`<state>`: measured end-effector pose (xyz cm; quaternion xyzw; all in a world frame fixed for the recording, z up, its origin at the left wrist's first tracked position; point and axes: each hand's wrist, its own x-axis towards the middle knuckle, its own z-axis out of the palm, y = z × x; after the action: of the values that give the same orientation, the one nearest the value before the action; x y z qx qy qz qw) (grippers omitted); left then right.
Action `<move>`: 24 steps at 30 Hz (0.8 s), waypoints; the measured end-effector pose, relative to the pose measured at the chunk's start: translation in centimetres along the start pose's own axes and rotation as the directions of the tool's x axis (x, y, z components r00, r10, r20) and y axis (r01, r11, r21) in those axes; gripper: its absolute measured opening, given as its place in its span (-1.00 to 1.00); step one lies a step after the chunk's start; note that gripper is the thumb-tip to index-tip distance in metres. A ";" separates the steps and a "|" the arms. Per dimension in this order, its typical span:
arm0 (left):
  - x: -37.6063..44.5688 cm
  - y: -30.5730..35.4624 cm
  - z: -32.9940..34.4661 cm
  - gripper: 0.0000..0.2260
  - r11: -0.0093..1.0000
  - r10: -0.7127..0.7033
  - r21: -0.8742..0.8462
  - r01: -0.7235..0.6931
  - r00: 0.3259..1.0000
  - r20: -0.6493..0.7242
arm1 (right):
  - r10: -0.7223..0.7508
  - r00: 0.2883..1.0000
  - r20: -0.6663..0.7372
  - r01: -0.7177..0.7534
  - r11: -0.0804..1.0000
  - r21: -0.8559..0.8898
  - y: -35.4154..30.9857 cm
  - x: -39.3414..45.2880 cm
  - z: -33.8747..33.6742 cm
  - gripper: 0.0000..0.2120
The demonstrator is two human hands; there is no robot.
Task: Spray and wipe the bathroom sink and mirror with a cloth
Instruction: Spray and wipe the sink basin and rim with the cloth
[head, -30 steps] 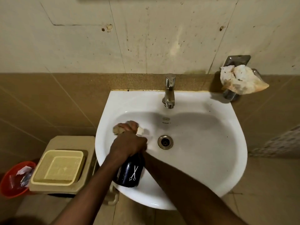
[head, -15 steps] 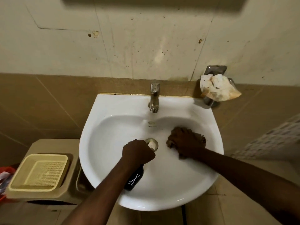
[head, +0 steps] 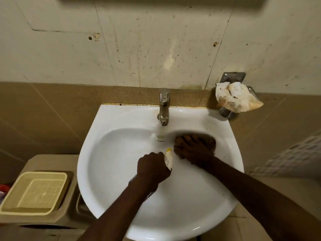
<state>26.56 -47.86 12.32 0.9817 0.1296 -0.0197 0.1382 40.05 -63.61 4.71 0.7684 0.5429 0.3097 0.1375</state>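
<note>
The white sink (head: pixel 107 153) fills the middle of the view, with a metal tap (head: pixel 164 106) at its back rim. My left hand (head: pixel 152 169) is over the basin's centre, closed around the spray bottle (head: pixel 168 158); only the bottle's pale nozzle head shows past my fingers. My right hand (head: pixel 192 148) presses flat on a brown cloth (head: pixel 211 142) against the basin's back right wall, just under the tap. The drain is hidden by my hands. The mirror shows only as a dark edge (head: pixel 156 0) at the top of the frame.
A soap holder with crumpled stained paper (head: pixel 236 98) hangs on the wall right of the tap. Left of the sink stands a beige bin carrying a yellow basket (head: pixel 34 192), with a red bucket (head: pixel 4 187) at the frame's left edge. Spotted tiles cover the wall.
My right hand with the cloth crossed from the basin's left side to its back right wall. My left hand and the bottle shifted from the front left to the centre.
</note>
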 end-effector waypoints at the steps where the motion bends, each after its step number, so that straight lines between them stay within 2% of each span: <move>1: -0.1 0.2 0.2 -0.66 1.000 0.004 -0.002 -0.004 1.000 -0.004 | 0.004 1.000 -0.020 -0.004 1.000 0.001 0.2 0.0 0.1 -0.76; 5: 0.2 -0.7 -0.1 -0.64 0.999 -0.050 0.003 0.050 0.998 -0.033 | -0.043 0.997 -0.063 0.043 0.999 0.005 -0.1 2.1 0.4 -0.81; 6: 0.4 -1.1 -0.2 -0.65 0.998 -0.065 0.002 0.065 0.998 -0.028 | -0.059 0.998 -0.031 0.061 0.997 0.045 -0.3 2.5 0.3 -0.83; 8: 0.9 -1.7 -0.4 -0.70 0.995 -0.088 -0.037 0.088 0.996 0.004 | -0.018 0.986 0.166 -0.010 0.986 0.167 -0.4 2.6 -0.4 -0.85; 9: 1.0 -1.8 -0.4 -0.71 0.992 -0.099 -0.072 0.100 0.995 0.022 | 0.021 0.956 0.293 -0.083 0.976 0.199 -0.5 2.3 -1.3 -0.75; 11: 0.7 -1.8 -0.6 -0.72 0.983 -0.117 -0.134 0.123 0.992 0.053 | 0.044 0.829 0.558 -0.263 0.911 0.319 -1.6 1.2 -1.7 -0.60; 12: 0.3 -1.7 -0.8 -0.73 0.977 -0.126 -0.168 0.135 0.990 0.061 | 0.055 0.764 0.643 -0.383 0.840 0.383 -2.6 0.7 -2.4 -0.62; 13: 0.0 -1.6 -1.1 -0.73 0.967 -0.132 -0.210 0.141 0.990 0.056 | 0.099 0.739 0.666 -0.522 0.709 0.474 -3.5 0.5 -3.4 -0.64; 14: -0.2 -1.4 -1.6 -0.73 0.956 -0.134 -0.255 0.142 0.990 0.047 | 0.202 0.724 0.659 -0.640 0.553 0.533 -4.0 0.4 -3.9 -0.60; 16: -0.6 -0.9 -3.1 -0.74 0.935 -0.123 -0.331 0.125 0.992 0.026 | 0.412 0.629 0.659 -0.765 0.179 0.618 -4.3 1.0 -4.9 -0.56; 18: -1.0 -0.7 -5.1 -0.76 0.920 -0.104 -0.380 0.092 0.995 -0.010 | 0.518 0.510 0.687 -0.764 -0.094 0.638 -3.9 1.9 -6.7 -0.61; 20: -1.6 -0.8 -6.9 -0.79 0.919 -0.080 -0.390 0.060 0.996 -0.036 | 0.556 0.475 0.682 -0.663 -0.282 0.693 -3.2 3.7 -10.5 -0.73; 22: -2.7 -1.1 -8.6 -0.84 0.921 -0.055 -0.389 0.026 0.996 -0.064 | 0.577 0.446 0.684 -0.521 -0.454 0.723 -2.7 4.9 -14.1 -0.89; 24: -3.8 -1.2 -10.6 -0.87 0.912 -0.026 -0.409 -0.024 0.993 -0.114 | 0.591 0.413 0.693 -0.441 -0.536 0.720 -1.9 5.8 -17.4 -0.83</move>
<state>22.64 -44.78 22.47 0.9304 0.1392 0.0654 0.3328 29.06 -59.77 18.95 0.7385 0.0672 -0.1110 -0.6617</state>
